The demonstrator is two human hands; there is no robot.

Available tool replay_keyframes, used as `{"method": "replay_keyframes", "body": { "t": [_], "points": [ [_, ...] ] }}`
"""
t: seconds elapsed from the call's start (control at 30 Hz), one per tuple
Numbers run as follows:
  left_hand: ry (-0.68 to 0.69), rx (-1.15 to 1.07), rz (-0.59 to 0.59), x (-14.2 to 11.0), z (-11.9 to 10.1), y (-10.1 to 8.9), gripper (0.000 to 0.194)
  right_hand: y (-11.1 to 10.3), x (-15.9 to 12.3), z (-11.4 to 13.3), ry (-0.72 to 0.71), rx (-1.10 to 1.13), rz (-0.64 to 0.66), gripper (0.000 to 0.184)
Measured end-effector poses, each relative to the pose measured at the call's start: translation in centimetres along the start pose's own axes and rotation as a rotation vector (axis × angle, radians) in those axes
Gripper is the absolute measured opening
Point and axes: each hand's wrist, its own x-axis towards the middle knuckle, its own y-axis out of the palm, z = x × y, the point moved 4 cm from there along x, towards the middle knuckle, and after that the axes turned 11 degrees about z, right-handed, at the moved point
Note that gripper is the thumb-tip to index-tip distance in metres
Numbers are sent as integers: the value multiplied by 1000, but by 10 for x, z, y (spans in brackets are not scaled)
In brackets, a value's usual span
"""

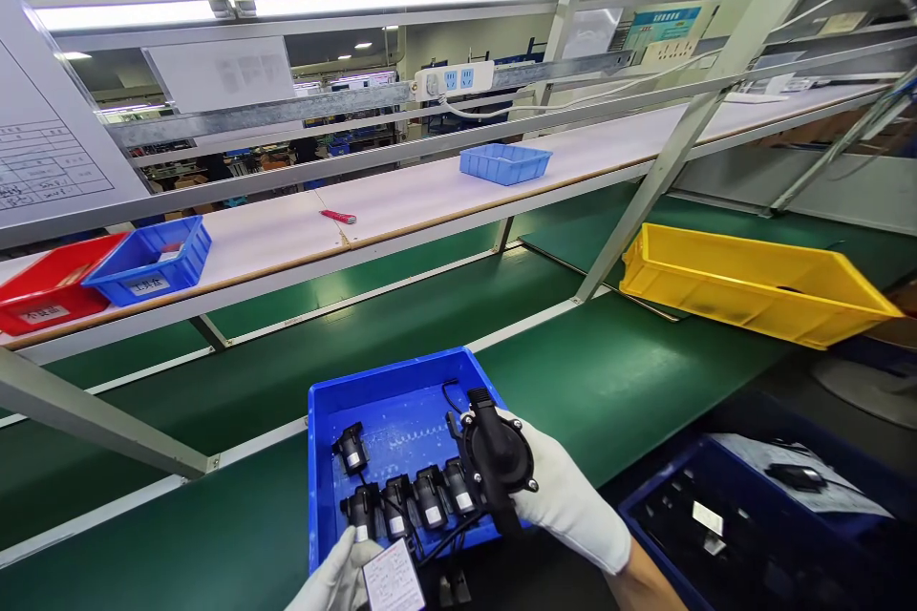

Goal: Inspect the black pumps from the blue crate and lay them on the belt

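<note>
My right hand (pixel 565 496), in a white glove, is closed around a black pump (pixel 500 453) with a round, screwed cover and a ribbed port at its top. The pump is over the right side of a blue tray (pixel 315 458). My left hand (pixel 340 573), also gloved, is closed at the tray's near edge on a block with a printed white label (pixel 394 580); the rest of that block is hard to make out. In the tray, several small black pumps (pixel 430 496) with white labels and black cables stand in a row, and another black pump (pixel 351 449) lies farther left.
The tray rests at a green conveyor surface (pixel 215 535). A yellow bin (pixel 752 291) stands to the right, with a dark blue crate (pixel 688 506) holding black parts below it. Blue and red bins (pixel 53 291) sit on the shelf (pixel 408 200). A slanted metal post (pixel 666 172) rises at right.
</note>
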Motion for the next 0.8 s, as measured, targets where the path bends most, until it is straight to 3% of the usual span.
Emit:
{"method": "replay_keyframes", "body": {
  "t": [0.2, 0.8],
  "points": [
    [26, 9, -13, -3, -4, 1, 59, 2, 3, -5, 26, -27, -1, 56],
    [19, 13, 6, 0, -8, 2, 63, 3, 12, 8, 0, 7, 0, 59]
  ]
}}
